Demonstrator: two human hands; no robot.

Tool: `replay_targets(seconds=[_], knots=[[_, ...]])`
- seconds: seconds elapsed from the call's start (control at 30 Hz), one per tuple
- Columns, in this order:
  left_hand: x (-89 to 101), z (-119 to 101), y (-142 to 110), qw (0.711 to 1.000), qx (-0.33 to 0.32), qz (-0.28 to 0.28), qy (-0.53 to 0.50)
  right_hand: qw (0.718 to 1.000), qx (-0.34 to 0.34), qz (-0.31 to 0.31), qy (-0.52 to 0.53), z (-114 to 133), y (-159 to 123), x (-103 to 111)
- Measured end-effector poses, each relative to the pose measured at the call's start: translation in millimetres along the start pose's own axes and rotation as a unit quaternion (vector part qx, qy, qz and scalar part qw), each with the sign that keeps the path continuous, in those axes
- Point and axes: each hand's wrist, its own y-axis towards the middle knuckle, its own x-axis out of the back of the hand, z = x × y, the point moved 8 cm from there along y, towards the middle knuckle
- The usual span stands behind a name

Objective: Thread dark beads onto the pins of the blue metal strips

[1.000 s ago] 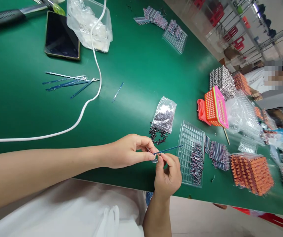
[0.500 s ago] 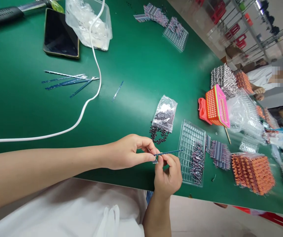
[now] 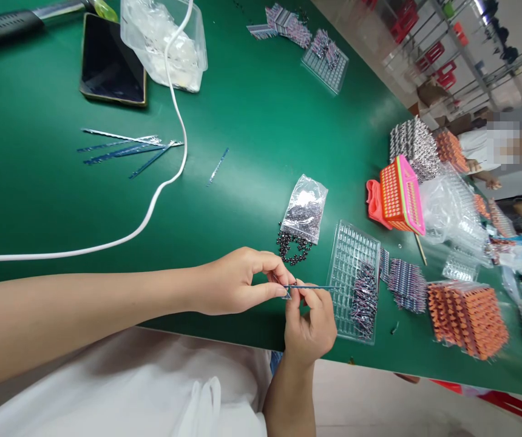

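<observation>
My left hand (image 3: 240,282) is closed in a pinch, thumb against fingertips, on a small flat piece with a pale pointed corner (image 3: 287,295). A thin blue strip (image 3: 318,287) runs to the right from the same spot, over the fingers of my right hand (image 3: 311,325). My right hand is closed too, its thumb and index finger meeting the strip's near end beside my left fingertips. Fingers partly hide where strip and piece meet. Just beyond the hands are loose dark beads (image 3: 294,247) and a clear bag of beads (image 3: 305,209).
Right of my hands lies a clear compartment tray (image 3: 345,258) with small striped pieces (image 3: 365,300). Farther right are orange stacked pieces (image 3: 468,318) and a pink-orange basket (image 3: 397,193). A white cable (image 3: 152,209), blue strips (image 3: 124,152) and a phone (image 3: 113,60) lie left. A co-worker's hand (image 3: 493,182) shows.
The blue strip has swung from slanting upward at its free end to lying nearly level. Both hands stay in almost the same place. The co-worker's hands at far right have shifted.
</observation>
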Motion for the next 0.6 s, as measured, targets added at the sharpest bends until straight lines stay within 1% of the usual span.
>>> replay_targets(seconds=[0.1, 0.2, 0.33, 0.43, 0.5, 0.6], knots=[[0.7, -0.8, 0.0, 1.0, -0.013, -0.004, 0.009, 1.0, 0.011, -0.003, -0.007, 1.4, -0.4, 0.1], [0.6, 0.6, -0.2, 1.0, -0.009, -0.001, 0.013, 1.0, 0.013, -0.01, -0.019, 1.0, -1.2, 0.3], [0.6, 2.2, -0.4, 1.0, 0.007, 0.004, 0.015, 0.999, 0.016, -0.014, -0.024, -0.3, -2.3, 0.1], [1.1, 5.0, 0.1, 0.999, 0.033, -0.001, -0.007, 1.0, 0.015, -0.017, -0.016, -0.2, -3.0, 0.6], [1.0, 8.1, 0.9, 0.997, 0.052, -0.008, -0.049, 1.0, -0.002, -0.017, 0.003, -1.1, -3.5, 1.2], [0.6, 14.9, 2.5, 0.989, 0.08, -0.028, -0.122, 0.995, -0.072, -0.012, 0.072, -8.2, -4.8, 1.2]])
